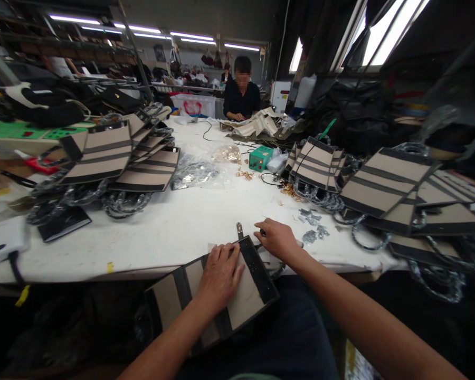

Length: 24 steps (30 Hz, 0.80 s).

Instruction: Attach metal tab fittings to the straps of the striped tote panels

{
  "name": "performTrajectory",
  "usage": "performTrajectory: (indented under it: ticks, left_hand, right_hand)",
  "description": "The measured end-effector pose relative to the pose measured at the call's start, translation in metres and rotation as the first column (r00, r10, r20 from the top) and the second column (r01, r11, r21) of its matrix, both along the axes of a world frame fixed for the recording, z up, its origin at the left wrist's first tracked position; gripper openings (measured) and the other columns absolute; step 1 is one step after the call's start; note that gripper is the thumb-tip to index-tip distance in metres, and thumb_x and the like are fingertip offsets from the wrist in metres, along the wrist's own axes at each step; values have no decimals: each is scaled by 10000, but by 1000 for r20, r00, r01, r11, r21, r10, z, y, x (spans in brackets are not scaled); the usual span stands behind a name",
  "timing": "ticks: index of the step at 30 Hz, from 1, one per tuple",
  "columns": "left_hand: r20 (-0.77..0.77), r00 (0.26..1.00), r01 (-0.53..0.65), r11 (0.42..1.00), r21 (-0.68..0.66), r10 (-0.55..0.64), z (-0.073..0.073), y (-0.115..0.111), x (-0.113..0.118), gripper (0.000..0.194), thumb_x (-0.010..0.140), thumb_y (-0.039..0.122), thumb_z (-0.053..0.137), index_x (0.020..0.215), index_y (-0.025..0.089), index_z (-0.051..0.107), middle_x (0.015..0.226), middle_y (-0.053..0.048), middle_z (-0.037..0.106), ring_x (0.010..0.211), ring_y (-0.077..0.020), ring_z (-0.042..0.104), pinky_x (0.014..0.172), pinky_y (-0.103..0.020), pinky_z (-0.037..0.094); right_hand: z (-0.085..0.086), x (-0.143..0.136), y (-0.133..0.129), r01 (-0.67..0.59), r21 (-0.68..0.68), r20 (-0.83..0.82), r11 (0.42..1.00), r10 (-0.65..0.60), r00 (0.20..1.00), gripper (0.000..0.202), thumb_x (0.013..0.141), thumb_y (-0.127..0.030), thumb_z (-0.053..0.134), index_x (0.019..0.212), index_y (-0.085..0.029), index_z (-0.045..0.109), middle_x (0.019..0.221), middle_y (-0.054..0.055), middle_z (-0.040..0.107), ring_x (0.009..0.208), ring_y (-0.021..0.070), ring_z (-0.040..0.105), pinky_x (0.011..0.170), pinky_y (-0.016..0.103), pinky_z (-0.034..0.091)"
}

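A beige bag panel with dark stripes [241, 306] lies across my lap, its upper edge against the table. My left hand [219, 274] rests flat on it, fingers stretched out toward the upper edge. Past that edge sticks out a short dark tab with a metal fitting [239, 230]. Small dots or holes show along the panel's dark border. My right hand [277, 240] is closed just right of the tab, above the table. A small dark end shows between its fingers; the rest of what it grips is hidden.
Stacks of similar bag panels with plastic-wrapped handles stand left [103, 153] and right [388, 179]. Small metal plates [311, 235], gold-coloured fittings [245, 174] and a green box with knobs [260, 158] lie on the white table [150, 237]. A person [241, 95] sits opposite.
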<state>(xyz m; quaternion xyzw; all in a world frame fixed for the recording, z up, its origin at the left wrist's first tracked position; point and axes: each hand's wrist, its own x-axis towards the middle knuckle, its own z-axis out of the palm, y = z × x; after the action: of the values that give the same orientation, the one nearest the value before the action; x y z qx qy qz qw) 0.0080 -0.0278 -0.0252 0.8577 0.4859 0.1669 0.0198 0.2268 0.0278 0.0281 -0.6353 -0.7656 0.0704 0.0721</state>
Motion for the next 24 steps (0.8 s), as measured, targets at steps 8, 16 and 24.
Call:
performTrajectory:
  ticks: [8,16,24]
  left_hand:
    - [-13,1000,24,974,223,-22,-26,7,-2,443,984,300,498,1382,110,543,1353,-158,582,1304,-307,512,1185,-551,372]
    - [21,998,57,952,300,-67,-30,15,-4,440,980,318,485,1357,103,554,1321,-174,591,1249,-326,538,1121,-549,431]
    - [41,997,46,953,300,-61,-30,15,-4,454,970,314,494,1363,96,560,1315,-176,601,1250,-327,536,1128,-532,415]
  right_hand:
    - [-25,6,21,8,41,-50,999,-6,999,338,913,-499,677,1156,-272,731,1094,71,712,1076,243,614,921,355,430]
    - [-27,82,19,243,108,-221,964,-215,951,276,955,-404,634,1193,-303,730,1176,11,716,1051,165,648,937,262,454]
    - [-18,172,27,530,-29,55,847,-528,847,271,906,-376,581,1050,-286,792,1142,57,722,991,240,665,772,301,460]
